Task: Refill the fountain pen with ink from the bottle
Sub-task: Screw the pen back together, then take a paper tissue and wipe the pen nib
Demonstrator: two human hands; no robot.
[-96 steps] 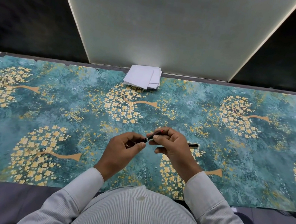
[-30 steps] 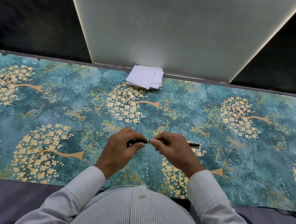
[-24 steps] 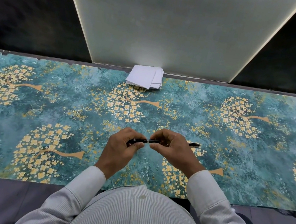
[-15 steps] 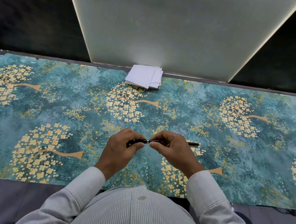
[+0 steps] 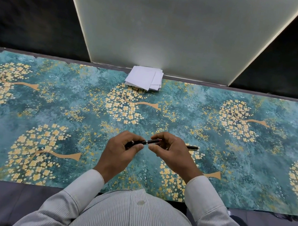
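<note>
Frame centre: left hand (image 5: 118,152) and right hand (image 5: 172,152) are both pinching the fountain pen (image 5: 148,142), long axis lying left-right between them; no bottle visible.

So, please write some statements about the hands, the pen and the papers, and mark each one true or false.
1. Both hands hold the pen. True: the left hand and the right hand pinch it.
2. An ink bottle stands beside the white papers. False: no bottle is in view.
3. The papers lie at the table's far edge. True.
4. A second dark pen part lies left of the hands. False: it lies behind the right hand.
</note>
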